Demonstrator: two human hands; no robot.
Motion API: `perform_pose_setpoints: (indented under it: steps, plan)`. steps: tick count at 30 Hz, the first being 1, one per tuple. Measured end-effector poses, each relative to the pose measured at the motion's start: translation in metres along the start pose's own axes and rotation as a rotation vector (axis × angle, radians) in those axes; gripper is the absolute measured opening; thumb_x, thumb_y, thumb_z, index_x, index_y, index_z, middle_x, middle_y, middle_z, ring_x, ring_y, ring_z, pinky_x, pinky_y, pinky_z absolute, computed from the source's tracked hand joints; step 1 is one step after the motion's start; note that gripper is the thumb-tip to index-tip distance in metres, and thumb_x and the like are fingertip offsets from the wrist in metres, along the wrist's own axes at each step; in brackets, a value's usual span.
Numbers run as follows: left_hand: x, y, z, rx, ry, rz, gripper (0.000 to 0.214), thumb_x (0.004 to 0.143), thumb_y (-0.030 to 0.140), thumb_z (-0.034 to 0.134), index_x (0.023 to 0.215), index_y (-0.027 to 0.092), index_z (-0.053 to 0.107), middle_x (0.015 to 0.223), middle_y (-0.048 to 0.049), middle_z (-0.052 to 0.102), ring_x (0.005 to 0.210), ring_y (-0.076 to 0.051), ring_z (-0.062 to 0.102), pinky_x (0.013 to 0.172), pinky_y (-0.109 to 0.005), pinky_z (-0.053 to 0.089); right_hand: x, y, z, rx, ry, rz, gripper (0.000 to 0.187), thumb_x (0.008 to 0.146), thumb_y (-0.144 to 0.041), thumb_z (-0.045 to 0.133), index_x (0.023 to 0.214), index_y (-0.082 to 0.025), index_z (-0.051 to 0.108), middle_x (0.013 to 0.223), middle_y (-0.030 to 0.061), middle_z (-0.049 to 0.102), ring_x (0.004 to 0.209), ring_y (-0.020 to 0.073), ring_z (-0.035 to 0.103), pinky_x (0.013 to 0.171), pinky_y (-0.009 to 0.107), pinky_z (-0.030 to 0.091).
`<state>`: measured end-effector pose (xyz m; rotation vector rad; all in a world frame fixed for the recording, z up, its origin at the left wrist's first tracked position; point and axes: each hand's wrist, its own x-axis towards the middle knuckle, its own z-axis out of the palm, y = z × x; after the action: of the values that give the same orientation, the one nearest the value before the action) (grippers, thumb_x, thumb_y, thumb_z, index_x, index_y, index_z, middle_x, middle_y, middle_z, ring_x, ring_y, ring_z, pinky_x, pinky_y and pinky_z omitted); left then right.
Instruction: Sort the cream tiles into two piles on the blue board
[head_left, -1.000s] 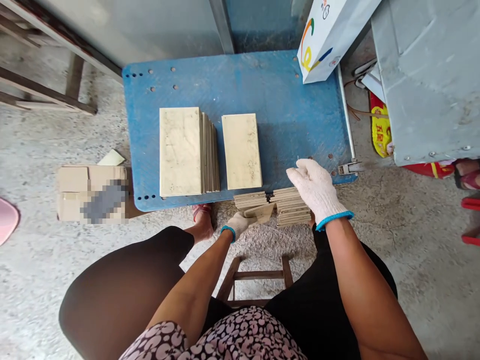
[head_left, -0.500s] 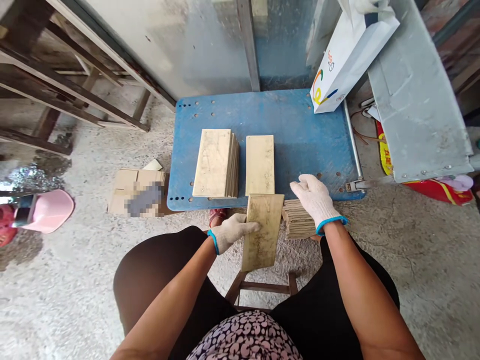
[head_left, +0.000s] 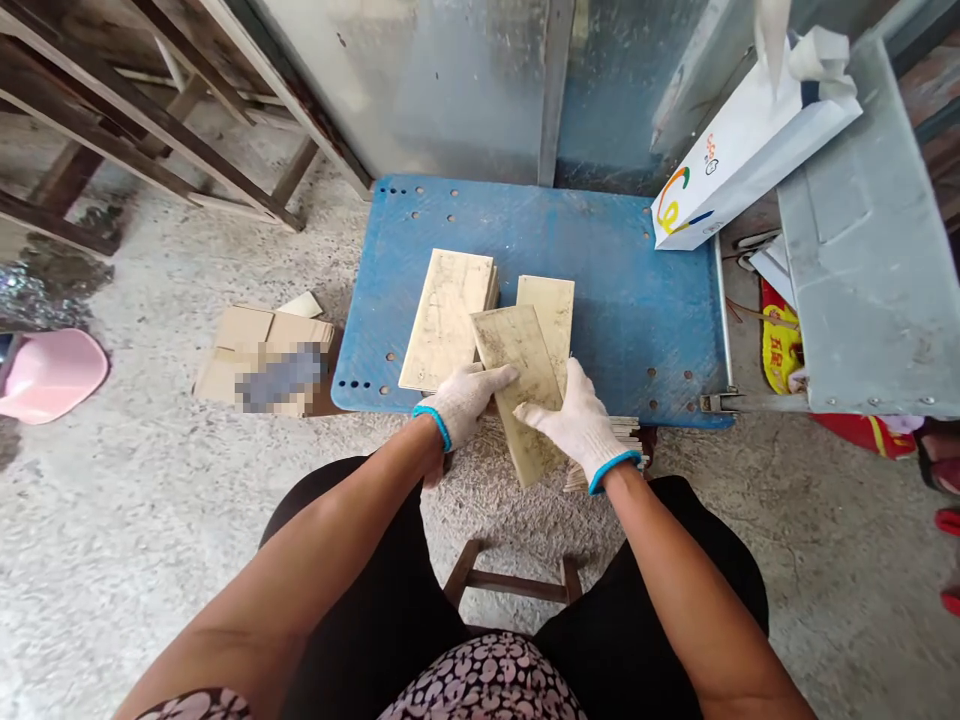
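Observation:
Both my gloved hands grip one beige rectangular tile (head_left: 517,372) above the near edge of the blue platform (head_left: 622,310). My left hand (head_left: 463,401) is closed on its left edge, and my right hand (head_left: 571,424) is closed on its right edge and lower part. Behind the tile, a stack of similar tiles (head_left: 448,315) lies on the platform, with a single flat tile (head_left: 553,305) beside it. More stacked tiles (head_left: 619,440) sit on the ground under my right wrist, mostly hidden.
A white paper bag (head_left: 739,160) leans at the platform's far right corner beside a grey metal machine (head_left: 870,250). Flattened cardboard (head_left: 262,355) and a pink basin (head_left: 49,370) lie on the concrete floor to the left. A wooden stool (head_left: 510,580) shows between my legs.
My left hand lifted a tile from the ground stack and carried it up and forward. My right hand left the stack and took hold of the tile's right side.

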<state>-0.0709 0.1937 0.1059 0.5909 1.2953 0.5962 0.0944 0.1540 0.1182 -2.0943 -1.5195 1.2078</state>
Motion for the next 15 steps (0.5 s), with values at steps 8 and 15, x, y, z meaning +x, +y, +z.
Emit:
perform_pose_setpoints:
  steps: [8,15]
  plan:
    - [0.011,-0.003,0.003,-0.037,-0.057,0.006,0.044,0.074,0.034,0.071,0.112,0.011,0.067,0.106,-0.0142,0.071,0.096,-0.027,0.067,0.085,-0.036,0.056,0.019,-0.015,0.022,-0.213,-0.028,0.018,0.115,0.06,-0.048,0.079,0.15,-0.011,0.019,0.153,0.0242,0.023,0.141,0.038,0.028,0.113,0.051,0.031]
    - [0.001,0.007,0.003,0.178,-0.048,0.018,0.041,0.075,0.043,0.069,0.1,0.01,0.071,0.096,-0.0138,0.072,0.086,-0.027,0.066,0.073,-0.035,0.055,0.008,-0.017,0.022,-0.172,0.022,0.031,0.112,0.059,-0.048,0.077,0.151,-0.013,0.022,0.146,0.0206,0.037,0.134,0.0355,0.041,0.108,0.046,0.04]
